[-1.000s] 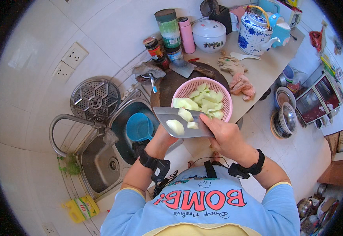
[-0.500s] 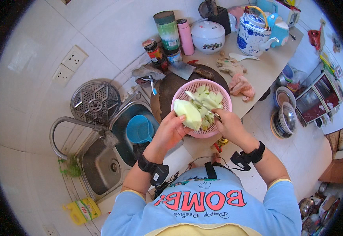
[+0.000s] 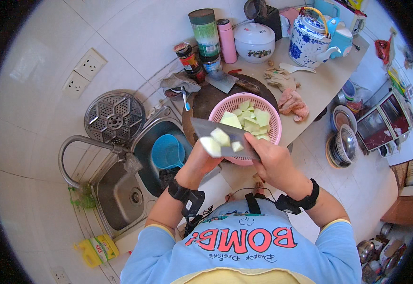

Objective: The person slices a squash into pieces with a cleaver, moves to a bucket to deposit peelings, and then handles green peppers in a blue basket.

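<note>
OK so, going left to right, we've got two wall sockets (image 3: 91, 65), one perforated steel steamer plate (image 3: 115, 122), and a two-bowl sink (image 3: 116, 199) with one blue dipper (image 3: 167, 150) in the bowl nearer our hands.

Next is our left hand (image 3: 202, 160), mostly behind the blade, so we honestly can't tell what its fingers are doing. The cleaver (image 3: 227, 151) is what changed: half a second ago it was edge-on over the basket, with a big peeled gourd chunk in plain sight in that hand. Now its flat face is toward us, three pale pieces (image 3: 220, 137) lie against it, and it covers most of that hand. We'd call that mid-slicing, those three not in the basket yet.

Beyond the blade there's one pink basket (image 3: 272, 113) with a heap of gourd slices (image 3: 253, 124), too overlapped to count. One round chopping board (image 3: 199, 102) is under it, plus a second cleaver (image 3: 222, 81) lying there. Our right hand (image 3: 273, 163) is clamped on the first cleaver. Far right on the desk (image 3: 327, 85): one blue-and-white teapot (image 3: 306, 47).
</note>
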`<control>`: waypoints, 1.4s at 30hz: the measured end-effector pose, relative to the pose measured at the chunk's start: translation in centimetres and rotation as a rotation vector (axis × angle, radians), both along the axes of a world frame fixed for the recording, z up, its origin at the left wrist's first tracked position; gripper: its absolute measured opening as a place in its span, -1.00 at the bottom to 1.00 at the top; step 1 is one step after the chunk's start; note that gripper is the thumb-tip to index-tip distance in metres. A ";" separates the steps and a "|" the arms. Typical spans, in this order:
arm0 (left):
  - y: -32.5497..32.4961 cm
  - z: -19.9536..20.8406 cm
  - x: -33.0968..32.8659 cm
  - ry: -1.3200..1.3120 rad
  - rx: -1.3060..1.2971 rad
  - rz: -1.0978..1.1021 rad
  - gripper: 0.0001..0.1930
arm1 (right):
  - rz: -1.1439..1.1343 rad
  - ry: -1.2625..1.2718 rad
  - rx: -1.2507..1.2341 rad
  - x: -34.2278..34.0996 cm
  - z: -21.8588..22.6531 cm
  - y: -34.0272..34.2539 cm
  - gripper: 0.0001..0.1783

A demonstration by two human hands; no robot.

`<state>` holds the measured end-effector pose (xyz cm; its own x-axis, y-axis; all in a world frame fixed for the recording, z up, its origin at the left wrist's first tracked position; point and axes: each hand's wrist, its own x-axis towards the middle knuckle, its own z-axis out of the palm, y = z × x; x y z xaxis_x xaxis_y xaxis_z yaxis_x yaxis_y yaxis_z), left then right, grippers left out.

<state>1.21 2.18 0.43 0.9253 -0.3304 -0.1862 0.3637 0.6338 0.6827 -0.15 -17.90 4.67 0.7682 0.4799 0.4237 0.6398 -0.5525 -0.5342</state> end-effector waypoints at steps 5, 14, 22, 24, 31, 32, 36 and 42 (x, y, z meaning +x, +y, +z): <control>0.9 -1.5 0.1 -0.027 -0.026 -0.015 -0.56 | 0.007 -0.077 -0.062 0.0 0.0 0.3 -0.40; 0.0 0.4 -0.3 0.027 0.186 -0.016 -0.62 | 0.017 -0.064 -0.091 1.3 -2.1 -0.1 -0.42; -0.1 3.0 -0.5 0.029 0.089 -0.149 -0.64 | -0.133 0.169 -0.009 3.0 -4.3 -1.8 -0.53; -0.1 3.0 -0.4 0.038 0.129 -0.173 -0.63 | -0.148 0.222 0.040 2.9 -4.0 -1.6 -0.54; 0.9 0.6 -0.8 -0.148 0.099 -0.171 -0.48 | 0.088 -0.148 -0.105 0.1 -0.1 0.0 -0.51; 0.6 1.6 -0.9 -0.060 0.117 -0.175 -0.46 | 0.075 -0.147 -0.123 0.0 -0.2 0.0 -0.49; 0.6 0.1 -0.7 -0.307 0.058 -0.205 -0.51 | 0.071 -0.085 -0.083 0.2 -0.5 -0.3 -0.31; 0.4 0.3 -1.0 -0.124 0.094 -0.125 -0.60 | 0.049 -0.171 -0.136 0.9 -1.3 -0.4 -0.49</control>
